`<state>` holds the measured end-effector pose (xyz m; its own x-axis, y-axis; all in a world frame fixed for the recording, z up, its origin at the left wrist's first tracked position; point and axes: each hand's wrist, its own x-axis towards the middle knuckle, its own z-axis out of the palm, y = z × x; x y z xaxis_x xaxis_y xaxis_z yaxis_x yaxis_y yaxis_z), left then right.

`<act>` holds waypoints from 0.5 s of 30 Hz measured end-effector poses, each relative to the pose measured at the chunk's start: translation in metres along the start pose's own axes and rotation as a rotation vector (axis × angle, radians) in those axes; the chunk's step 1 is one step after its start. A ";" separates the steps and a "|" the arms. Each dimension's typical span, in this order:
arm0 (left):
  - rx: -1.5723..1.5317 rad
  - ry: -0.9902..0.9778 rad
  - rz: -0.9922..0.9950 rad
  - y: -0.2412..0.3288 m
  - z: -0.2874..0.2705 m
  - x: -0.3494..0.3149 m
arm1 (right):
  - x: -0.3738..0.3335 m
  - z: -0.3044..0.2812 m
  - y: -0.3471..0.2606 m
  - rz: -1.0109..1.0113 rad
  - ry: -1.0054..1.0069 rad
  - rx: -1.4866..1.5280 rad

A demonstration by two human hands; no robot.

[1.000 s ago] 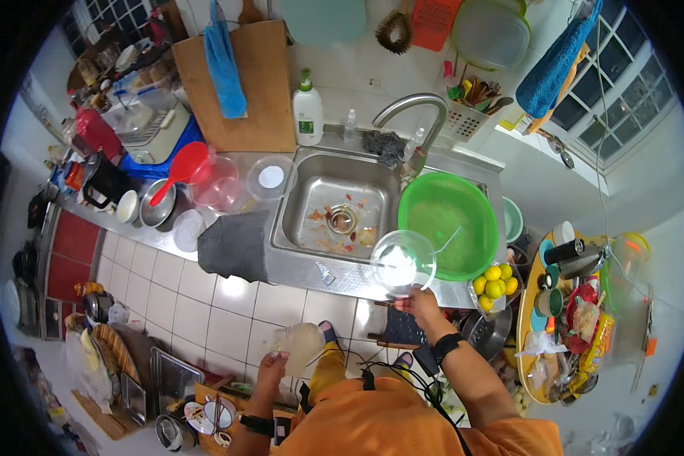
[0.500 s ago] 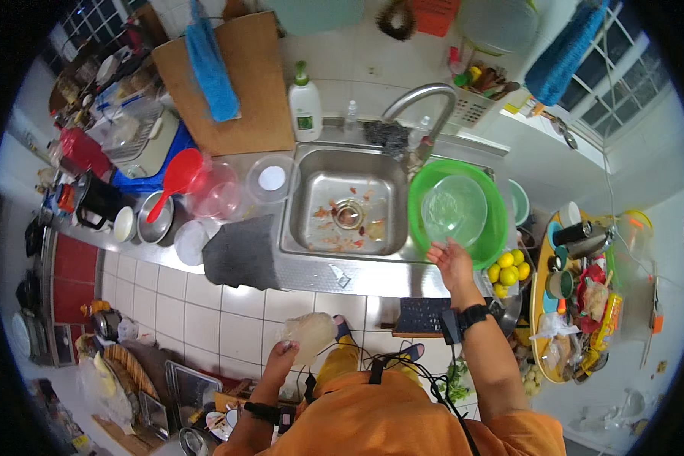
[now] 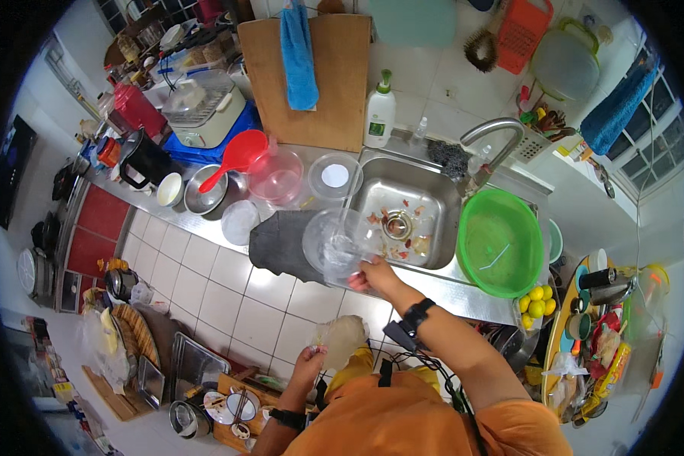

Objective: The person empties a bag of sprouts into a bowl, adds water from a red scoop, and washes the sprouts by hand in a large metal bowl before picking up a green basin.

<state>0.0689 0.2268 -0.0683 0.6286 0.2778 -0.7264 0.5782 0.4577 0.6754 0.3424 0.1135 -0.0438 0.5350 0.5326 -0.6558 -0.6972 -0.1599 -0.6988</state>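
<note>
My right hand (image 3: 373,274) is closed on the rim of a clear plastic bowl (image 3: 336,242). The bowl is above a dark grey mat (image 3: 281,247) and overlaps the near left edge of the steel sink (image 3: 412,182). Low over the floor, my left hand (image 3: 308,365) pinches a pale, translucent, rounded thing (image 3: 342,340), perhaps a plastic bag; its kind is unclear. Orange and reddish scraps (image 3: 395,247) lie around the sink drain. Right of the sink stands a green basin (image 3: 501,243) with a thin white strip inside.
Left of the sink are a clear container with a white disc (image 3: 335,176), a pink see-through bowl (image 3: 276,178), a red ladle (image 3: 243,152) and a steel bowl (image 3: 205,190). A curved faucet (image 3: 501,129) rises behind the sink. Yellow lemons (image 3: 536,305) sit at the right.
My right hand has lifted the clear bowl out of the green basin and carried it left past the sink. My left hand still holds the pale thing. The view has turned.
</note>
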 end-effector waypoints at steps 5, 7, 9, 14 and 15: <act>-0.072 0.082 -0.009 -0.007 -0.003 -0.008 | 0.016 0.009 -0.005 -0.088 -0.022 -0.029; -0.037 0.098 -0.024 -0.016 -0.015 -0.003 | 0.005 -0.013 0.010 -0.115 -0.246 -0.128; 0.010 0.054 0.048 -0.068 -0.059 0.027 | -0.022 -0.034 0.023 -0.017 -0.314 -0.285; 0.237 -0.027 -0.135 -0.015 -0.023 0.030 | -0.115 -0.120 0.101 0.193 -0.277 -0.189; 0.321 -0.038 -0.197 -0.019 -0.026 0.041 | -0.133 -0.137 0.122 0.176 -0.250 -0.132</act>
<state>0.0707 0.2515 -0.1140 0.5047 0.1763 -0.8451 0.8195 0.2099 0.5332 0.2513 -0.0907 -0.0809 0.2669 0.6723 -0.6905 -0.6920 -0.3649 -0.6228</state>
